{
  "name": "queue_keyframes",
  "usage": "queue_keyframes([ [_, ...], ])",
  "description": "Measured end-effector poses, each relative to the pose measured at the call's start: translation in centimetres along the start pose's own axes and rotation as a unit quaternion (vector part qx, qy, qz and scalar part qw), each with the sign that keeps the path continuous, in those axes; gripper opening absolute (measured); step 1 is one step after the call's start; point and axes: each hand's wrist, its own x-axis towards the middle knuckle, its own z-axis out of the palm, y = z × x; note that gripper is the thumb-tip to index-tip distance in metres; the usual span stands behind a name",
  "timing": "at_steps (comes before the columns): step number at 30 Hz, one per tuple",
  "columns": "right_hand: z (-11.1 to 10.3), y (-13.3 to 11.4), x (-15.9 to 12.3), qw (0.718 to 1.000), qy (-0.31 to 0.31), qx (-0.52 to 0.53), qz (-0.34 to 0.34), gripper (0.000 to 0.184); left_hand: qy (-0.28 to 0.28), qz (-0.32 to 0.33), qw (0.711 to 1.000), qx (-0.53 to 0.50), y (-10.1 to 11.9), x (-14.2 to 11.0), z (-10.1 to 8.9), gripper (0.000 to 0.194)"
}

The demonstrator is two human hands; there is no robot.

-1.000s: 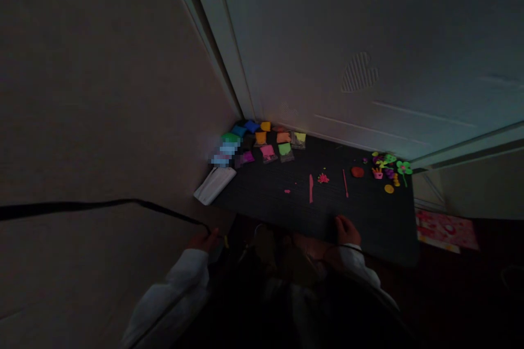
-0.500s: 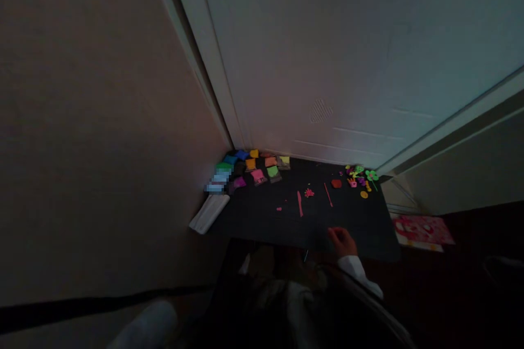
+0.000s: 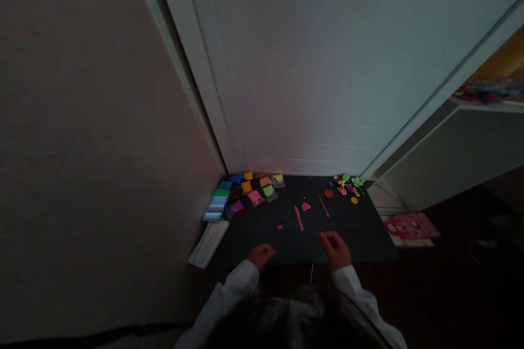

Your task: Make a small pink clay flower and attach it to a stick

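My left hand [image 3: 261, 257] is over the front edge of the dark table [image 3: 254, 237], its fingers curled closed; anything inside is hidden. Further right, my right hand [image 3: 336, 251] has thumb and fingers pinched together, and what they hold, if anything, is too small to make out. A pink clay knife [image 3: 299, 218] lies beyond and between the hands, beside a cluster of small pink pieces [image 3: 306, 206]. A thin pink stick tool [image 3: 323, 205] rests to their right. Nearer my left hand is a small pink lump [image 3: 280, 227]. A red lump [image 3: 328, 194] sits farther back.
Several bags of coloured clay, among them a pink one [image 3: 255, 198], fill the back left. A white packet [image 3: 209, 244] lies on the left edge. A green flower [image 3: 357, 181] and small colourful figures stand back right. A white door [image 3: 286, 92] borders the far side.
My left hand has come up to the table's front edge from low on the left. The right hand stays near the front, still pinched. The camera view has shifted.
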Motion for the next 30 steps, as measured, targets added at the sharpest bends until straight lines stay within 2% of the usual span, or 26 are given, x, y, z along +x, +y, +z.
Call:
queue_keyframes([
  [3, 0.9, -1.8, 0.1, 0.999, 0.02, -0.003, -0.034, 0.026, -0.016, -0.042, 0.997, -0.07, 1.3, 2.8, 0.5, 0.027],
  [6, 1.6, -3.8, 0.4, 0.997, 0.005, -0.015, -0.076, 0.025, -0.033, -0.039, 0.989, -0.136, 4.1, 4.6, 0.9, 0.027],
  [9, 1.4, -5.8, 1.0, 0.993, 0.002, -0.025, -0.119, 0.022, -0.051, 0.025, 0.98, -0.191, 8.5, 5.5, 0.2, 0.027],
  [13, -0.4, -8.5, 2.5, 0.984, 0.052, -0.029, -0.166, 0.018, -0.048, 0.182, 0.954, -0.233, 16.3, 5.1, -1.8, 0.028],
  [15, -1.6, -10.2, 3.2, 0.976, 0.072, -0.029, -0.205, 0.013, -0.062, 0.247, 0.94, -0.228, 19.4, 3.3, -2.2, 0.026],
  [18, -3.2, -13.7, 3.1, 0.958, 0.083, -0.031, -0.274, 0.008, -0.104, 0.305, 0.93, -0.178, 21.6, -1.6, -2.4, 0.022],
  [21, -4.5, -17.2, 1.3, 0.938, 0.073, -0.038, -0.337, 0.015, -0.129, 0.34, 0.919, -0.152, 22.1, -7.1, -2.8, 0.024],
  [24, -5.2, -19.9, -1.1, 0.904, 0.04, -0.069, -0.421, 0.023, -0.142, 0.378, 0.911, -0.085, 22.4, -11.0, -3.2, 0.027],
  [26, -5.4, -21.0, -2.4, 0.889, 0.018, -0.067, -0.453, 0.026, -0.159, 0.404, 0.899, -0.052, 22.7, -12.6, -3.4, 0.026],
  [30, -5.4, -22.2, -3.6, 0.867, 0.014, -0.065, -0.495, 0.029, -0.152, 0.418, 0.895, -0.036, 22.8, -14.3, -3.4, 0.023],
])
